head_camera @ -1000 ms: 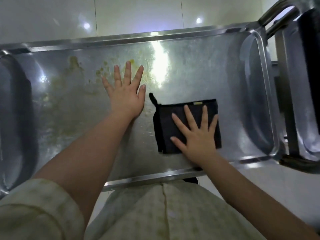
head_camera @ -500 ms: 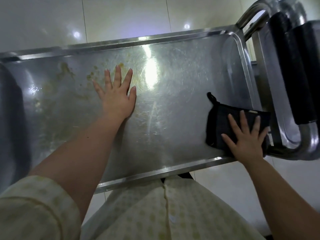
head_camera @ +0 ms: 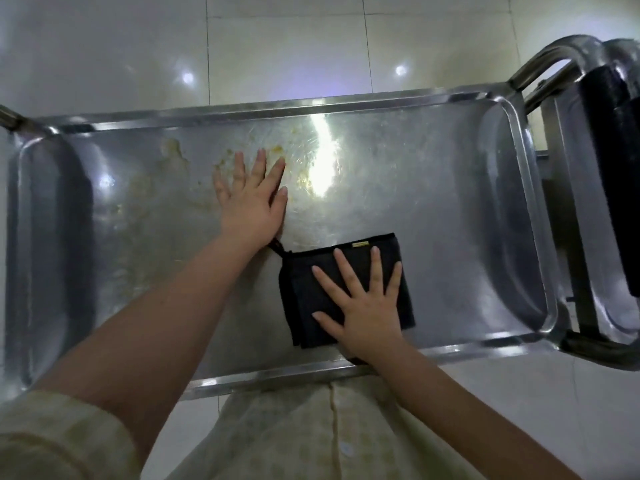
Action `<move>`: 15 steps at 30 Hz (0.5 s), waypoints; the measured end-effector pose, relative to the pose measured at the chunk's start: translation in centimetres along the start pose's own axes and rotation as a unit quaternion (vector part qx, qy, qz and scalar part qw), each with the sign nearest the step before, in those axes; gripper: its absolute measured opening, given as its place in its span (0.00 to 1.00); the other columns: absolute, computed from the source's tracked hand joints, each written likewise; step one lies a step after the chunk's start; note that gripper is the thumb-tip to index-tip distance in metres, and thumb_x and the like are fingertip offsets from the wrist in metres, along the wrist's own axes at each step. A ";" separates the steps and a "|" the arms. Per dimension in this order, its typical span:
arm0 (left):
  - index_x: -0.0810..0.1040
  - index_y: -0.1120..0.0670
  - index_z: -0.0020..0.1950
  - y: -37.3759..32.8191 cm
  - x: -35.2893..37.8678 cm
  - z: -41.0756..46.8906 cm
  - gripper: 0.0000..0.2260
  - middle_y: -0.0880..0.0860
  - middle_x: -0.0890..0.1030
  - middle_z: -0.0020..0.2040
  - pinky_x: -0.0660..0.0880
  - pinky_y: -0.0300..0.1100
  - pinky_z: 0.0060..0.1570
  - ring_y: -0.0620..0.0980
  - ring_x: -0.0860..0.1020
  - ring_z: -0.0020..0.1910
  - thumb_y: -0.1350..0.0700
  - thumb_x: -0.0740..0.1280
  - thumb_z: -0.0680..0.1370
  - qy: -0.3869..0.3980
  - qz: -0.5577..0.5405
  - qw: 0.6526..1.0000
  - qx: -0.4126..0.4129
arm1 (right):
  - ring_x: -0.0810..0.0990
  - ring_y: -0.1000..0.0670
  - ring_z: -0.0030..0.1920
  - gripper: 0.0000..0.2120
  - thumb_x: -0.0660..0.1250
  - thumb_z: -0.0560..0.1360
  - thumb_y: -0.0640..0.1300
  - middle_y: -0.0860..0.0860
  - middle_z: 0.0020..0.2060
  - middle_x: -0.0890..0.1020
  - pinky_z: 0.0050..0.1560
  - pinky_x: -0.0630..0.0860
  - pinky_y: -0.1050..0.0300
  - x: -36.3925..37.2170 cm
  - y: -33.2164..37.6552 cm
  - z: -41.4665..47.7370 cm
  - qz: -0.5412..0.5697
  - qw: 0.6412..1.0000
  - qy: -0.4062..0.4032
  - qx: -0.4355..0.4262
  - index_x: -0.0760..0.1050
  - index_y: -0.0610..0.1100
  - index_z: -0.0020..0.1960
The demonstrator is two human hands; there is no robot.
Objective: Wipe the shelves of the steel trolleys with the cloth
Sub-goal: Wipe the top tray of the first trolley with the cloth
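Observation:
The top shelf of a steel trolley point(head_camera: 460, 209) fills the view, with a raised rim all round. Yellowish smears point(head_camera: 173, 150) cover its left and middle part. A folded black cloth point(head_camera: 304, 289) with a small loop at one corner lies near the front edge, a little right of centre. My right hand point(head_camera: 360, 303) presses flat on the cloth with its fingers spread. My left hand point(head_camera: 251, 199) rests flat on the bare steel just left of the bright glare, beside the smears.
A second steel trolley point(head_camera: 588, 188) stands against the right end, with a black item point(head_camera: 613, 174) lying on it and a curved handle point(head_camera: 550, 60) above. Glossy pale floor tiles point(head_camera: 277, 46) lie beyond the far rim. My pale garment hangs below the front rim.
My right hand slid the cloth out to the shelf's right end, then back left towards the centre. My left hand has stayed flat on the shelf.

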State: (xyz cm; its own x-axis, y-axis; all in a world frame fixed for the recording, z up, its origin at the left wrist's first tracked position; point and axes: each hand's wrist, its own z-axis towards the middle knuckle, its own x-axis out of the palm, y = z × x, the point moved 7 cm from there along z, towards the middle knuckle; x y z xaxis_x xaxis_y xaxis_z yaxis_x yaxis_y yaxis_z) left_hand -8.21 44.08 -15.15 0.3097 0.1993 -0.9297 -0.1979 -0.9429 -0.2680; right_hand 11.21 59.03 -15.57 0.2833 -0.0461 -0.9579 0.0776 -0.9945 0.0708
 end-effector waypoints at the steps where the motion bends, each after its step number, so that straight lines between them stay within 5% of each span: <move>1: 0.51 0.41 0.79 1.6 -0.7 0.0 0.24 0.46 0.46 0.81 0.38 0.67 0.72 0.55 0.40 0.79 0.44 0.50 0.83 -0.009 0.009 1.000 -0.014 | 0.43 0.29 0.76 0.34 0.47 0.76 0.72 0.51 0.80 0.50 0.68 0.44 0.21 0.0 0.1 0.0 0.005 1.000 0.004 -0.005 0.47 0.62 0.78; 6: 0.47 0.41 0.80 10.3 -2.4 -0.3 0.25 0.47 0.44 0.81 0.34 0.67 0.70 0.55 0.41 0.79 0.42 0.46 0.83 -0.010 0.044 0.995 -0.090 | 0.41 0.30 0.76 0.34 0.45 0.76 0.72 0.52 0.79 0.50 0.68 0.43 0.23 -1.1 0.1 2.9 0.008 1.000 0.000 0.005 0.46 0.63 0.78; 15: 0.45 0.39 0.79 11.8 -1.4 0.2 0.25 0.46 0.42 0.81 0.34 0.66 0.69 0.54 0.40 0.79 0.40 0.43 0.82 -0.023 0.044 0.996 -0.073 | 0.35 0.33 0.75 0.34 0.39 0.73 0.75 0.56 0.79 0.40 0.68 0.34 0.26 -6.0 0.1 24.6 0.013 0.999 -0.006 0.046 0.37 0.67 0.76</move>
State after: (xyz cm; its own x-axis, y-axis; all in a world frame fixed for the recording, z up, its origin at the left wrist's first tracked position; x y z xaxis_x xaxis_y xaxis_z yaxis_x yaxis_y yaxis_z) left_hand -11.13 32.71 -17.10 0.2535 0.1237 -0.9594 -0.0830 -0.9854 -0.1489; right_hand -13.98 56.93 -16.62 0.2731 -0.0718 -0.9593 -0.0184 -0.9974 0.0694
